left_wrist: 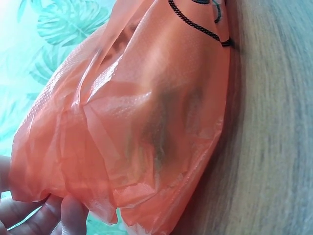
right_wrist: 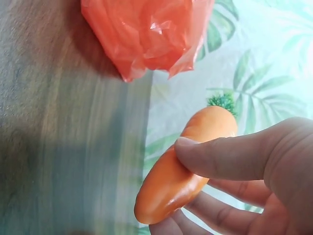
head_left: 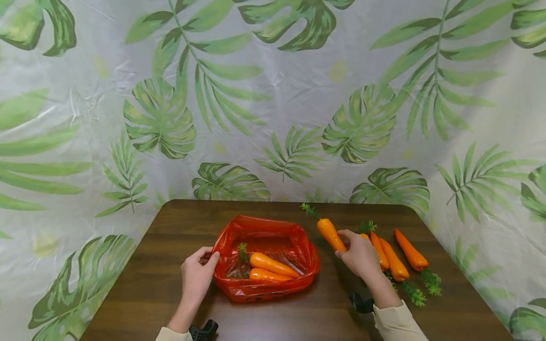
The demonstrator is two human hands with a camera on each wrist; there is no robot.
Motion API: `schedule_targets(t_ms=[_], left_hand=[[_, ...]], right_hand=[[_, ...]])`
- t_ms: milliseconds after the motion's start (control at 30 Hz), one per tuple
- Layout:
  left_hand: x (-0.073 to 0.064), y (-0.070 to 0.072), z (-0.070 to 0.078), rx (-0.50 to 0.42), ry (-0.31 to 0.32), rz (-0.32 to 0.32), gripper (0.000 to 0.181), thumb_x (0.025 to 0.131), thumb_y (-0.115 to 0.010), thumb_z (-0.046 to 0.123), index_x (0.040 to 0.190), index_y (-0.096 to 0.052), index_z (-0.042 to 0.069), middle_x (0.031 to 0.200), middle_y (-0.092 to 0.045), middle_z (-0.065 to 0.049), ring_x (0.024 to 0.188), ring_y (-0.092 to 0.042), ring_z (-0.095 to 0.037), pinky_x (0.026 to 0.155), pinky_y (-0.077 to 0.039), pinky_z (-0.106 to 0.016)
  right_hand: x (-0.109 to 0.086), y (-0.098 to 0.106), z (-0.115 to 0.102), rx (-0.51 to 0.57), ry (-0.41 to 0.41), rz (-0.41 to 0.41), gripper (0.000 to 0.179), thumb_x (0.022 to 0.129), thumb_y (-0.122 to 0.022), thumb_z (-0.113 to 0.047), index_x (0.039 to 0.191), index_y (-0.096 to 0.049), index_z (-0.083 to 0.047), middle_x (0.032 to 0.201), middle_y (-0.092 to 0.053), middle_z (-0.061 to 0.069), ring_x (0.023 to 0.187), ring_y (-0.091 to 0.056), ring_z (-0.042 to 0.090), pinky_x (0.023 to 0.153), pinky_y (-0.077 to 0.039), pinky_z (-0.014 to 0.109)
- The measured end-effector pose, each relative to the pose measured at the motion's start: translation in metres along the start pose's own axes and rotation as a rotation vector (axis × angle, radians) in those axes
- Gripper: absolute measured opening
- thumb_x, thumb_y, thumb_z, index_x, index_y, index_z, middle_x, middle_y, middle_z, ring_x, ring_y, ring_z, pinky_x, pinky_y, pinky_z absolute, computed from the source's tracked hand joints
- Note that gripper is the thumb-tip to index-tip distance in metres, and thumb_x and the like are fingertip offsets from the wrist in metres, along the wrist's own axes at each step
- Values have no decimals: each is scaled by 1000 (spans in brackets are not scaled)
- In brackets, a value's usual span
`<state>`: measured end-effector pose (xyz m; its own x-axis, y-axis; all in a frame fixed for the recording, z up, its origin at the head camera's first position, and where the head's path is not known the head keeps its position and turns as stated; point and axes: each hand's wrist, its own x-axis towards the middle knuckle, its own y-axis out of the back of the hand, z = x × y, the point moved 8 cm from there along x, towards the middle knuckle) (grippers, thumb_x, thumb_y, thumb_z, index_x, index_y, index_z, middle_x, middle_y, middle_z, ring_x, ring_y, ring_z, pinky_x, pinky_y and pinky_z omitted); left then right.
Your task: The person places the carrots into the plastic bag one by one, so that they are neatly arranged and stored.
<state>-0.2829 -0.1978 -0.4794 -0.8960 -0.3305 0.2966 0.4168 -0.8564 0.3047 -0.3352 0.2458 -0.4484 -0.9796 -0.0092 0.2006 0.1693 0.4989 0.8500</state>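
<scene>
A red plastic bag [head_left: 264, 289] lies with its mouth spread wide, and two carrots [head_left: 273, 263] with a green top show inside it. At the bag's left rim, my left hand [head_left: 198, 272] pinches the plastic between thumb and fingers; the left wrist view has the thumb and fingers at the bag's edge. My right hand [head_left: 360, 255] grips an orange carrot [right_wrist: 171, 181] by its tapered half, right of the bag. That carrot is tilted, its leafy top [head_left: 309, 209] pointing up and left toward the back of the table.
Several more carrots [head_left: 394, 263] lie to the right of my right hand, some with their leafy tops toward me. The brown wooden table [head_left: 170, 237] ends at a leaf-patterned sheet [head_left: 298, 94] behind it. A black cord [left_wrist: 195, 24] shows against the bag.
</scene>
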Motion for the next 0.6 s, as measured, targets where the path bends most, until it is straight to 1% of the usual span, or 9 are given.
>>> schedule_targets(t_ms=[167, 233, 400, 600], left_hand=[[1, -1, -1, -2, 11, -2, 8, 93, -73, 16, 97, -77, 10, 84, -71, -5, 73, -63, -22, 59, -55, -26], [1, -1, -1, 1, 15, -2, 8, 93, -73, 16, 97, -77, 10, 84, -71, -5, 72, -63, -22, 59, -55, -26], [1, 0, -1, 6, 13, -1, 8, 93, -73, 15, 97, -77, 9, 84, -72, -6, 72, -63, -22, 58, -55, -26], [2, 1, 0, 27, 1, 13, 7, 91, -75, 15, 95, -78, 10, 83, -72, -4, 73, -63, -20, 60, -53, -24]], right_hand=[[1, 3, -5, 9, 10, 1, 58, 78, -86, -15, 132, -64, -11, 99, -74, 6, 83, -68, 26, 64, -52, 44], [2, 5, -9, 12, 14, 3, 59, 78, -86, -16, 133, -64, -12, 100, -74, 5, 84, -68, 25, 65, -52, 44], [3, 8, -17, 11, 26, -1, 59, 79, -85, -16, 134, -63, -12, 104, -75, 6, 84, -69, 25, 66, -52, 45], [5, 8, -29, 10, 44, 0, 58, 80, -85, -19, 134, -63, -15, 105, -74, 4, 83, -68, 23, 66, -52, 41]])
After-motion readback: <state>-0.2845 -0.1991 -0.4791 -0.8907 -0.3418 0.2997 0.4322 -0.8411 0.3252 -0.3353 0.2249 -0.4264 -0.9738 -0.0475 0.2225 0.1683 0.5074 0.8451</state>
